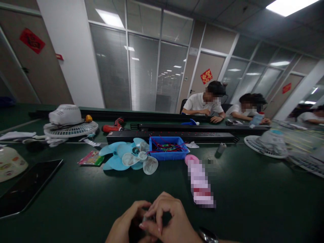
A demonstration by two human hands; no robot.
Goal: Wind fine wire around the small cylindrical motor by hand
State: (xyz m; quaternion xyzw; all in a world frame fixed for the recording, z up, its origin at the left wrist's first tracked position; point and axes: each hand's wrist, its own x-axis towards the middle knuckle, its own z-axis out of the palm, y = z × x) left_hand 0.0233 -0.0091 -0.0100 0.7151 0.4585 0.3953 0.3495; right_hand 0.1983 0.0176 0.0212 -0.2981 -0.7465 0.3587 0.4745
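Close together at the bottom middle, my left hand (124,222) and my right hand (174,221) are both closed, fingers curled towards each other over the dark green table (83,206). Between the fingertips sits a small greyish piece (149,218), mostly covered, so its kind cannot be made out. My right thumb and index finger pinch at it, while the left fingers curve round its other side. Beyond the hands lies a pink, blurred-out object (199,179). Light blue fan blades (117,155) and smaller translucent blades (150,164) lie further off to the left.
A blue bin (169,155) holds wires and circuit boards. Behind it run black rails (174,136). A red power drill (113,125), a fan (71,130), a tablet (30,185) and a colourful packet (91,158) lie leftward. A metal cylinder (221,148) stands right; co-workers (202,104) sit opposite.
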